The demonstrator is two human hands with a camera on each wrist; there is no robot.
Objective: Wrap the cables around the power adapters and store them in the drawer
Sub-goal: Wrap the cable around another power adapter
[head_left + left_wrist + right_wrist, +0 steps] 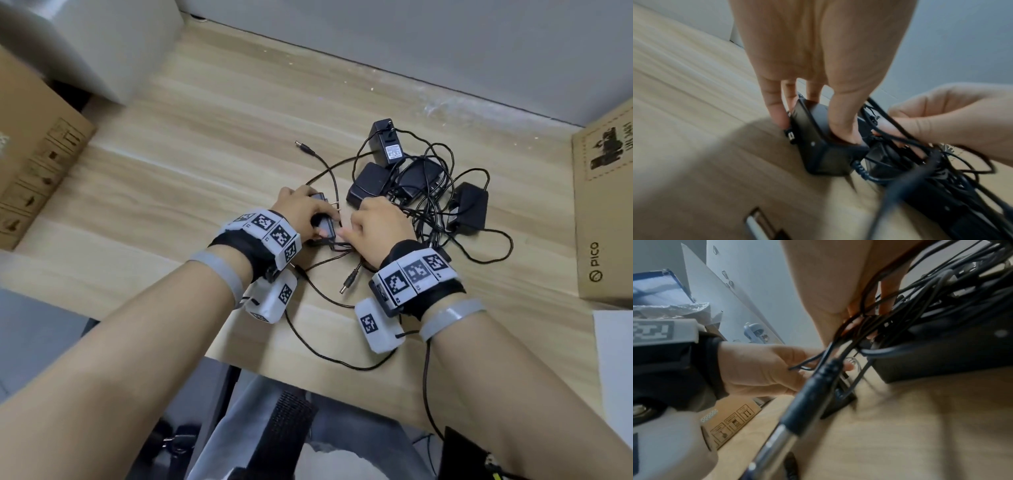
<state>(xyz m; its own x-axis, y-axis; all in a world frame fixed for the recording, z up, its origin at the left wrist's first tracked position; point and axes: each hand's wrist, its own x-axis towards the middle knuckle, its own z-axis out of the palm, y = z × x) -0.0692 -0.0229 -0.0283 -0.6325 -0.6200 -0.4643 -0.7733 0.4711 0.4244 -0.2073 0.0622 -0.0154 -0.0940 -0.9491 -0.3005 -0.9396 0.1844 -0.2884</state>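
On the wooden desk (191, 164) my left hand (308, 209) grips a black power adapter (323, 222), with the thumb on top and the fingers on its far side (824, 146). Just to its right, my right hand (356, 229) pinches a thin black cable (890, 138) beside that adapter. Behind the right hand lies a pile of several more black adapters (387, 147) in tangled cables (442, 192). One barrel plug (347, 282) lies near my right wrist and shows large in the right wrist view (807, 402). No drawer is in view.
A cardboard box (34, 171) sits at the left and a PICO box (606, 205) at the right desk edge, with a white sheet (616, 359) in front of it. A grey wall (411, 41) runs along the back. A cable loop (342, 359) reaches the desk's front edge.
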